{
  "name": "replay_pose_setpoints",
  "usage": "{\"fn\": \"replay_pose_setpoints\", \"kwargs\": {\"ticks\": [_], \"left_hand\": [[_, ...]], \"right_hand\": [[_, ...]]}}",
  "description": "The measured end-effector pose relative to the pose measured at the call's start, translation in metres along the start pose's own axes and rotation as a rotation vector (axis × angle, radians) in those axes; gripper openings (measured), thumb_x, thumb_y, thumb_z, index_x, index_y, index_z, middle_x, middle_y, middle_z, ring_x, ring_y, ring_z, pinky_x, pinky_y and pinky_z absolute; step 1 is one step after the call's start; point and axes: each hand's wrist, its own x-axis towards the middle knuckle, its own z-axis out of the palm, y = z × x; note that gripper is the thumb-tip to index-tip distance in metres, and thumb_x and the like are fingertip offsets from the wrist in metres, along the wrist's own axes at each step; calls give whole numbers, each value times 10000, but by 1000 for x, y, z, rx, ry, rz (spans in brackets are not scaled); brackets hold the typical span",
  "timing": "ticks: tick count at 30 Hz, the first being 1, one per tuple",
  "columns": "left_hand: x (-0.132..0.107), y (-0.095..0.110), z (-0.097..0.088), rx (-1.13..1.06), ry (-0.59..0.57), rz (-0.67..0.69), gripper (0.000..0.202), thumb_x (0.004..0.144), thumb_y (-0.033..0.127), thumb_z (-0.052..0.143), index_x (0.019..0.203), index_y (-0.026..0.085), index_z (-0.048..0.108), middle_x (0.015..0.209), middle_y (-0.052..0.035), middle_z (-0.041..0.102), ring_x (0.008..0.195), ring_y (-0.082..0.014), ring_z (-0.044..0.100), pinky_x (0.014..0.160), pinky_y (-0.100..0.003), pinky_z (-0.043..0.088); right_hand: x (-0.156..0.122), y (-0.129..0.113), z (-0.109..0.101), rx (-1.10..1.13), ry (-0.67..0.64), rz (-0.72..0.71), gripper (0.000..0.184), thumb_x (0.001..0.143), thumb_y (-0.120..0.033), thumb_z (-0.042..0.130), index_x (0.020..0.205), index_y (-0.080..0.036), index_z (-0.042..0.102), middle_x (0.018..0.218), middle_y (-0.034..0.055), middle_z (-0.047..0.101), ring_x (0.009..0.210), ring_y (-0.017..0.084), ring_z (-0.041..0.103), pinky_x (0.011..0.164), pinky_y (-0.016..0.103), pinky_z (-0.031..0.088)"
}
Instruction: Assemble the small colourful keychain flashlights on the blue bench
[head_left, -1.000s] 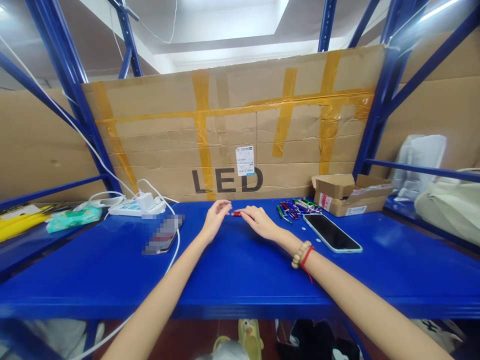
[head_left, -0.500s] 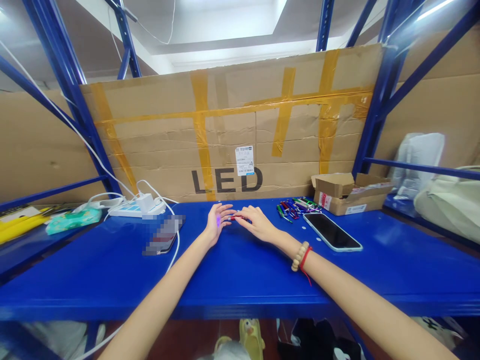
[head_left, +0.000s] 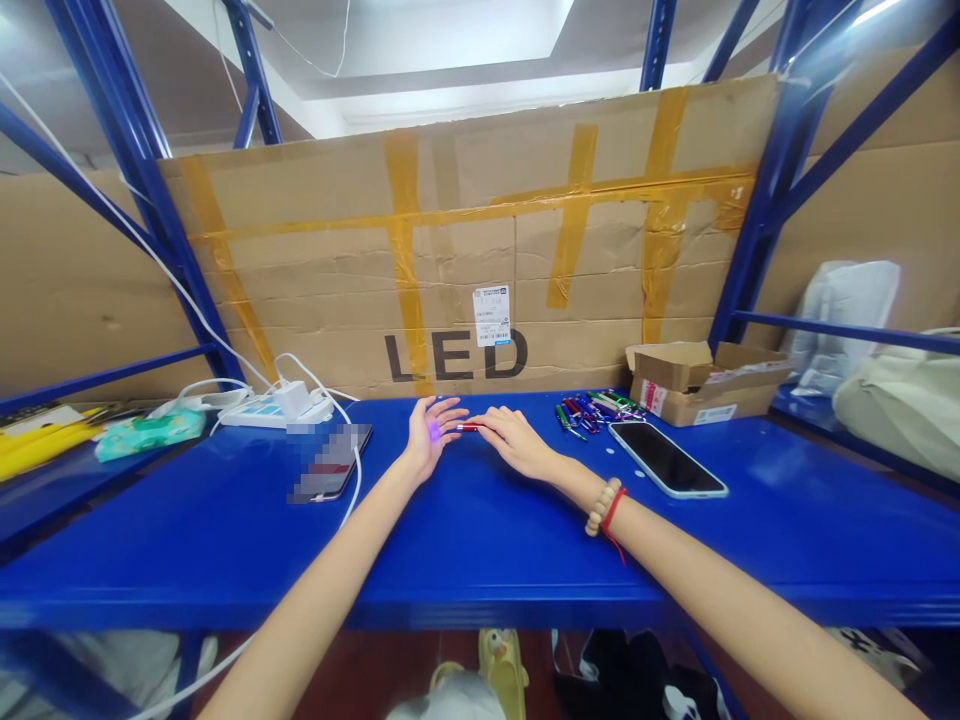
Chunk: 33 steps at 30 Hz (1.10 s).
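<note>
Between the thumb and fingers of my right hand is a small red flashlight, its silver end pointing left. My left hand is open, fingers spread and palm turned towards the light. A purple spot of light falls on that palm. The flashlight's tip is close to the left fingers; whether it touches them I cannot tell. To the right of my hands lies a pile of small metallic flashlights in green, red, blue and purple, some with clips.
A phone in a pale case and an opened cardboard box are on the right of the blue shelf. On the left are another phone, a power strip and white cables. A large cardboard sheet stands behind.
The purple spot on my left palm looks larger and brighter, and more of the red flashlight shows. My hands stay in nearly the same place; the view has shifted slightly.
</note>
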Motion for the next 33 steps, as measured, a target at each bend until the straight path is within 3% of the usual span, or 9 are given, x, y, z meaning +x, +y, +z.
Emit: {"fn": "replay_pose_setpoints", "kwargs": {"ticks": [16,33], "left_hand": [[0,0,1,17,11,-1,358,794,347,367,869,109,624,736,-91,668,600,-142,607,491,-212,435],[-1,-1,1,49,-3,-1,374,775,374,369,897,119,615,767,-97,660,632,-157,598,534,-237,424]], "right_hand": [[-2,-3,-4,-14,42,-14,347,935,-411,318,1080,-263,596,871,28,571,818,162,453,747,313,307],[-1,3,0,-41,-15,-10,338,952,-343,281,1118,-274,567,960,36,571,858,174,450,762,322,322]]}}
